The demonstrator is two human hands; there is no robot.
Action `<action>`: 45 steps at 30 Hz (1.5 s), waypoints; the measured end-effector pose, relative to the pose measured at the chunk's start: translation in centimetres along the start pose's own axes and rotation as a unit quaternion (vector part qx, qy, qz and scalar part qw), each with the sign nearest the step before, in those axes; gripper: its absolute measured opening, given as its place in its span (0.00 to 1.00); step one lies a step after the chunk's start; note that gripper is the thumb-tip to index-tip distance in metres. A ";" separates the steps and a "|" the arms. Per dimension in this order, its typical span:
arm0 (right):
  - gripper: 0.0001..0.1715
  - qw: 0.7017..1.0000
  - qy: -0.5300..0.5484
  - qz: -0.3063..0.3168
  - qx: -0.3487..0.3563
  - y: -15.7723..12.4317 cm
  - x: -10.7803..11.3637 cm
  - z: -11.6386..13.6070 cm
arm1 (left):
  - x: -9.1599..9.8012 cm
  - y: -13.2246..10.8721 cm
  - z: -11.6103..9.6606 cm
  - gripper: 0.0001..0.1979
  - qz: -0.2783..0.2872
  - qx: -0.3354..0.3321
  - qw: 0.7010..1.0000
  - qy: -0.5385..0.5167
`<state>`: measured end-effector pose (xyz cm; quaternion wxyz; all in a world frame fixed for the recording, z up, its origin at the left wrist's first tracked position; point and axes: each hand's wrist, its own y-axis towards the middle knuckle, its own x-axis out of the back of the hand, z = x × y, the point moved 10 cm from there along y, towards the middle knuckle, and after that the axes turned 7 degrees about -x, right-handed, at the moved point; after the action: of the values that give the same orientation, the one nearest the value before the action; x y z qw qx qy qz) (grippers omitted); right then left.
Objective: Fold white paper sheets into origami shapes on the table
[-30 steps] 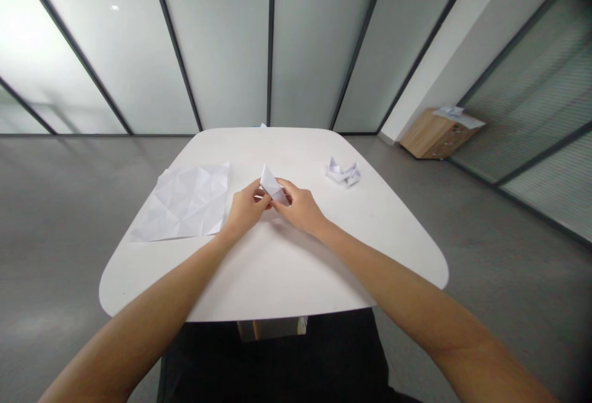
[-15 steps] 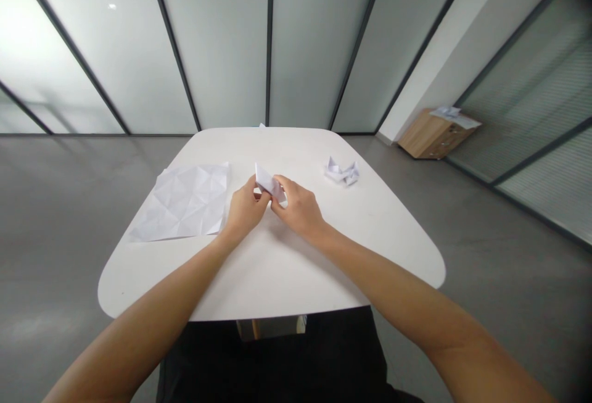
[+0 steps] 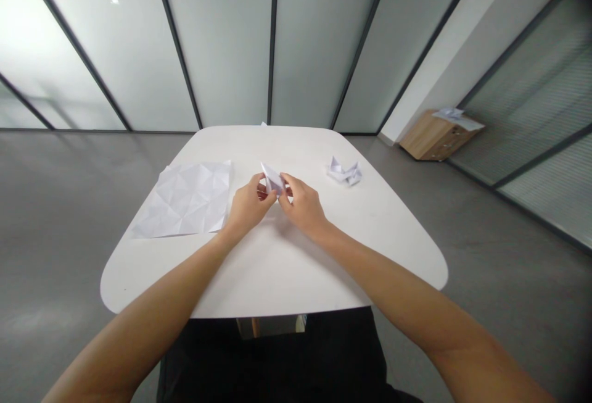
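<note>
Small folded white paper piece (image 3: 272,179) held pinched between closed left hand (image 3: 250,205) and closed right hand (image 3: 303,208), above rounded white worktop (image 3: 277,273). Creased white paper sheet (image 3: 185,199) laid to left; crumpled-looking folded white paper figure (image 3: 343,173) to right.

White table (image 3: 277,267) bears creased paper (image 3: 185,199) and folded paper (image 3: 343,173).

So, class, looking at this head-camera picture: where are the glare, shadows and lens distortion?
Head view: glare whitens the frosted glass wall at upper left, the wide lens splays the wall's frames, and a soft shadow lies on the white table beneath the left hand and right hand.
</note>
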<state>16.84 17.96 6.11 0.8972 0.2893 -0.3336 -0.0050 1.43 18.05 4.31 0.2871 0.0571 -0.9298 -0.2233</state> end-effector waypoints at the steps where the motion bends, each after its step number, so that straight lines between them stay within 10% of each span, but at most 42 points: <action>1: 0.26 1.000 0.005 0.001 -0.004 0.0 0.0 -0.1 | 0.0 0.0 0.0 0.24 0.001 0.001 1.000 0.002; 12: 0.30 0.994 0.109 0.010 -0.026 0.4 0.0 -1.1 | -0.1 0.2 1.3 0.29 -0.012 0.014 0.990 -0.137; 20: 0.27 0.994 0.061 0.049 0.070 0.8 0.6 0.3 | -2.7 -0.6 -0.2 0.35 0.070 0.049 0.882 -0.464; 26: 0.41 0.931 0.320 0.063 -0.165 1.0 -0.9 -4.3 | -1.7 0.0 0.9 0.24 -0.004 0.088 0.842 -0.532; 31: 0.19 0.805 0.504 0.074 -0.303 0.0 -3.1 -6.0 | -1.6 0.0 0.9 0.26 0.045 0.070 0.892 -0.445; 36: 0.20 0.849 0.457 0.072 -0.254 0.5 -1.9 -5.6 | -1.6 0.2 1.8 0.26 0.066 0.038 0.957 -0.280; 45: 0.22 0.886 0.402 0.100 -0.209 0.8 -1.7 -4.9 | 0.3 1.3 1.9 0.25 0.010 0.001 0.975 -0.222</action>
<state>18.29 21.49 2.56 0.9898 0.0376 0.0371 0.1322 0.20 19.83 3.64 0.0758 -0.0034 -0.9710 -0.2269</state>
